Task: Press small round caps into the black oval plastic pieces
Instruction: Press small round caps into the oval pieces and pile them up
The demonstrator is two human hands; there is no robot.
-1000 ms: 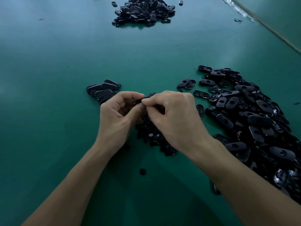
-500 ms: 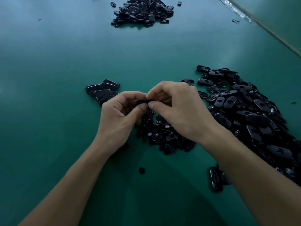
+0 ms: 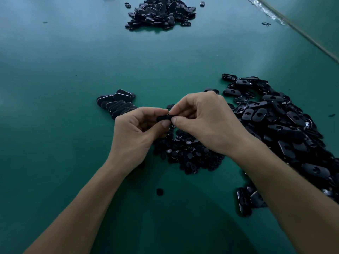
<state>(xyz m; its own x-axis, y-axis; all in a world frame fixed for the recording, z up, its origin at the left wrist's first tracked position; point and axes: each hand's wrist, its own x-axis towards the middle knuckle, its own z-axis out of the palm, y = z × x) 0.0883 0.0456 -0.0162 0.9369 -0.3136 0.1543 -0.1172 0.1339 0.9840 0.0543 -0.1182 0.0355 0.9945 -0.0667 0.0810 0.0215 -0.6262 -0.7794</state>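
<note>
My left hand (image 3: 135,132) and my right hand (image 3: 205,123) meet above the green table. Between their fingertips they pinch one black oval piece (image 3: 163,118), mostly hidden by the fingers. Whether a cap sits in it cannot be seen. Under the hands lies a heap of small round caps (image 3: 185,153). A large pile of black oval pieces with holes (image 3: 278,125) spreads to the right. A short overlapping row of oval pieces (image 3: 115,103) lies to the left of my left hand.
A second heap of black oval pieces (image 3: 161,13) sits at the far middle of the green table (image 3: 64,70). One loose cap (image 3: 160,191) lies near me between my forearms. The table's edge (image 3: 300,32) runs diagonally at the top right.
My right hand has risen off the cap heap and shifted slightly right, uncovering more caps. Both hands stay joined on the oval piece.
</note>
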